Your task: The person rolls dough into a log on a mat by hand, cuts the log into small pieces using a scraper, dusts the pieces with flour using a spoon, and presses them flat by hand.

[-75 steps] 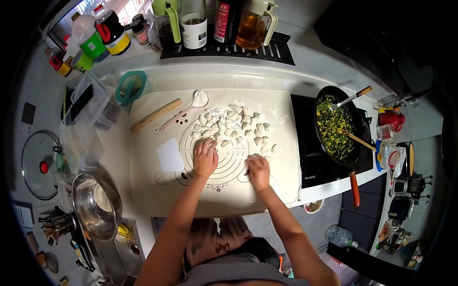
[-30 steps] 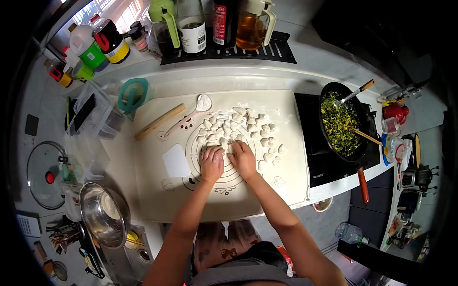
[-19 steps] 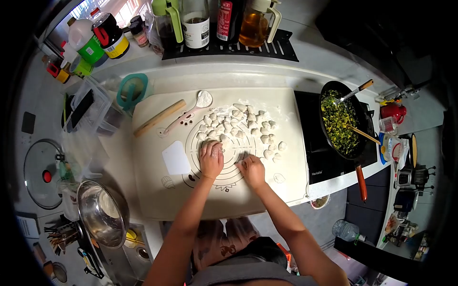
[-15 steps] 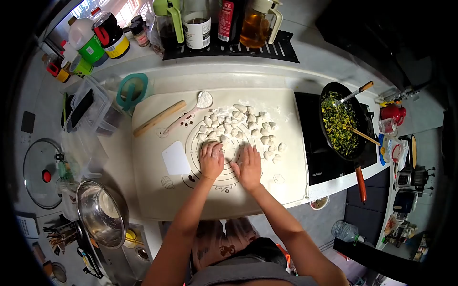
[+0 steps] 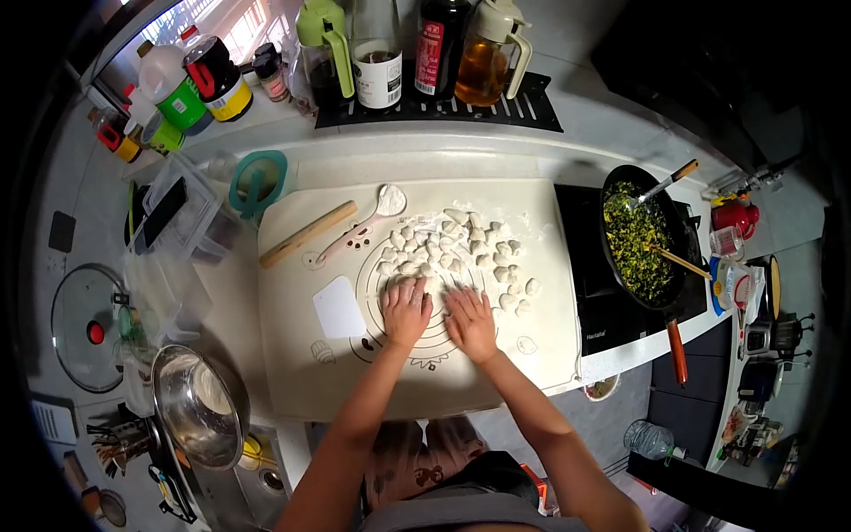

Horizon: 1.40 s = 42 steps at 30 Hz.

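Many small floured dough pieces (image 5: 455, 264) lie on the cream mat (image 5: 301, 381), over its printed circles. My left hand (image 5: 407, 311) rests palm down just below the pile, its fingers nearly together and touching the nearest pieces; whether something is under them is hidden. To its right, my right hand (image 5: 471, 323) lies flat with its fingers spread, beside the dough. A white scraper (image 5: 339, 308) is left of my left hand. Farther up on the mat are a wooden rolling pin (image 5: 308, 234) and a pink scoop (image 5: 390, 200) with flour in it.
On the right, a black pan (image 5: 640, 244) of chopped green and yellow food sits on the cooktop (image 5: 594, 306). A metal bowl (image 5: 200, 405) stands at the lower left. Bottles and oil jugs (image 5: 486, 55) line the back, and clear plastic containers (image 5: 182, 199) are at the left.
My right hand has turned flat and spread after its fingers were bunched. My left hand stays by the pile. The whole view has shifted slightly down and right.
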{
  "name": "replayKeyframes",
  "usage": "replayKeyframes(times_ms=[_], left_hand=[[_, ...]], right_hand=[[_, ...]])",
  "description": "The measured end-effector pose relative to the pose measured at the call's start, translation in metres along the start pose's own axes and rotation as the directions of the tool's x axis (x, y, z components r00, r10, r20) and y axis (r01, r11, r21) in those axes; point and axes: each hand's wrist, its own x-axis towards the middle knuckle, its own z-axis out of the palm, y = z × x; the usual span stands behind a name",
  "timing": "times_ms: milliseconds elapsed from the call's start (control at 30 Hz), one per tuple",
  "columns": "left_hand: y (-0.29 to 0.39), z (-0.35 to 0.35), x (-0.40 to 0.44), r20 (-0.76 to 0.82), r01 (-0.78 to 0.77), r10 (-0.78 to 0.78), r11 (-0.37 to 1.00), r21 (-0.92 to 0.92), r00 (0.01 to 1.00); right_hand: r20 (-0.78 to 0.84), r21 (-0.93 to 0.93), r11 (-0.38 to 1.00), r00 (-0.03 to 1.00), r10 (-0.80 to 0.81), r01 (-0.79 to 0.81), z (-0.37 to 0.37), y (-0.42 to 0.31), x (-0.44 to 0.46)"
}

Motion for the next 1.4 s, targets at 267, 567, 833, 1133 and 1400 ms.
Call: replayKeyframes(times_ms=[267, 567, 833, 1133, 1400], left_hand=[[-0.001, 0.006, -0.008, 0.05, 0.051, -0.037, 0.951, -0.304, 0.998], [0.047, 0.012, -0.025, 0.14, 0.094, -0.022, 0.842, -0.531, 0.99], [-0.003, -0.02, -0.025, 0.012, -0.011, 0.015, 0.961, -0.277, 1.0], [-0.005, -0.023, -0.023, 0.028, 0.061, -0.055, 0.951, -0.305, 0.998], [-0.003, -0.025, -0.023, 0.056, 0.089, -0.076, 0.955, -0.283, 0.996]], right_hand=[[-0.256, 0.013, 0.979, 0.945, 0.202, -0.205, -0.029, 0.03, -0.007], [0.062, 0.606, 0.679, 0.876, 0.479, -0.414, -0.007, -0.003, -0.013], [0.0, 0.305, 0.876, 0.919, 0.393, -0.374, 0.001, -0.012, -0.015], [0.032, -0.169, 0.966, 0.979, 0.203, -0.195, 0.022, -0.017, 0.008], [0.095, -0.096, 0.957, 0.955, 0.283, -0.274, 0.035, -0.01, 0.019]])
